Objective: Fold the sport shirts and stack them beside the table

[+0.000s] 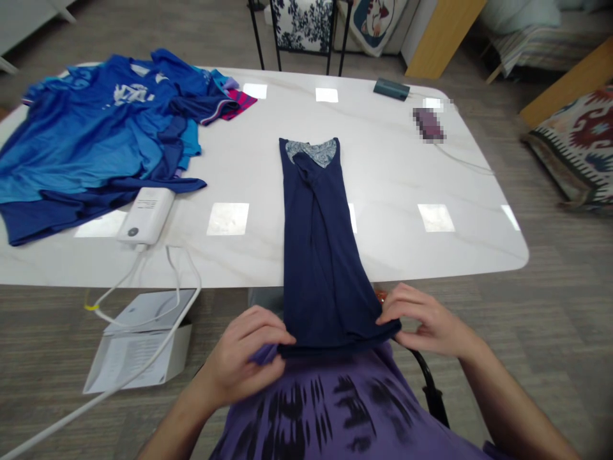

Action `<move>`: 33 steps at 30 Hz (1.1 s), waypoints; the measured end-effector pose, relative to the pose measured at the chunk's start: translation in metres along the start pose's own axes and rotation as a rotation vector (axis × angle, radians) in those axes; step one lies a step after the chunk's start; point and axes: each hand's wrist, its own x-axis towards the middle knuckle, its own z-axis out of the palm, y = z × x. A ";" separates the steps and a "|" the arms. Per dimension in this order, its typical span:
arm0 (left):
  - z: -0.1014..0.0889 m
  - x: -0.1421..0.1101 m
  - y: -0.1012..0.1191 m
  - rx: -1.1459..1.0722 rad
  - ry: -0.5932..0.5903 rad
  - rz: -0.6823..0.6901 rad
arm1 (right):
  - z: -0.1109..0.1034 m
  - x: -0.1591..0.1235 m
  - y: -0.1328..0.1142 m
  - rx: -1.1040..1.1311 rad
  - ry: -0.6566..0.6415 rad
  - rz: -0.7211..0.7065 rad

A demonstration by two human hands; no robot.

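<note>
A navy garment (318,243) lies folded into a long narrow strip down the middle of the white table (397,172), its grey patterned neckline at the far end. Its lower hem hangs past the table's near edge over my purple shirt. My left hand (246,361) pinches the hem's left corner with closed fingers. My right hand (424,319) pinches the right corner the same way.
A heap of blue shirts (96,134) covers the table's left part. A white power bank (146,215) with cables lies beside it. A dark case (391,89) and a blurred item (429,123) sit far right. An open white box (138,348) is on the floor.
</note>
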 end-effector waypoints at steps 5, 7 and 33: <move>-0.038 0.065 0.014 -0.105 0.222 -0.093 | -0.075 0.055 -0.027 0.031 0.092 0.063; -0.054 0.114 -0.011 -0.071 0.362 -0.141 | -0.107 0.097 -0.011 0.021 0.185 0.070; -0.094 0.333 -0.303 0.134 0.136 -0.210 | -0.149 0.341 0.288 -0.038 0.327 0.323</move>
